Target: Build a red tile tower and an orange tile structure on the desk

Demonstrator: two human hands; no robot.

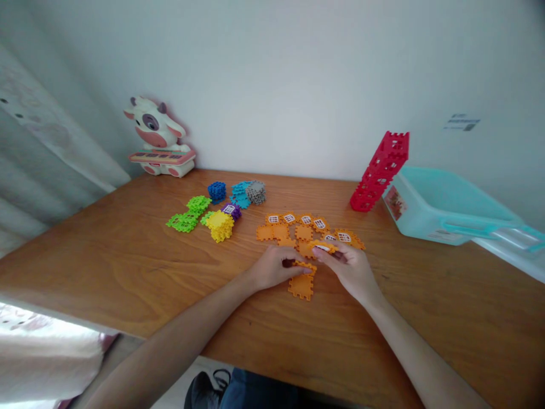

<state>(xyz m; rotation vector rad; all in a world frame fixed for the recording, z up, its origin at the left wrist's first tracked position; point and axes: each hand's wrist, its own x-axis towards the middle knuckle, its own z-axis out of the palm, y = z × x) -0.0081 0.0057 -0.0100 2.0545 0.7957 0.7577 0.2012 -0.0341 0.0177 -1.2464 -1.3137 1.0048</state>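
Note:
Both my hands are low over the wooden table (128, 272), close together at a spread of orange interlocking plastic tiles (281, 232). My left hand (272, 268) grips the edge of an orange tile (305, 268) with its fingertips, and a further orange tile (301, 287) lies joined below it. My right hand (344, 267) pinches an orange tile with a white window insert (323, 247). Several more window tiles lie in an arc just beyond my fingers. Part of the tiles under my hands is hidden.
Small heaps of green, yellow, purple, blue, teal and grey blocks (219, 225) stand left of the orange tiles. A red block tower (378, 173) leans beside a pale turquoise plastic bin (443, 207) at the right. A cow toy (159, 139) stands at the back, against the wall.

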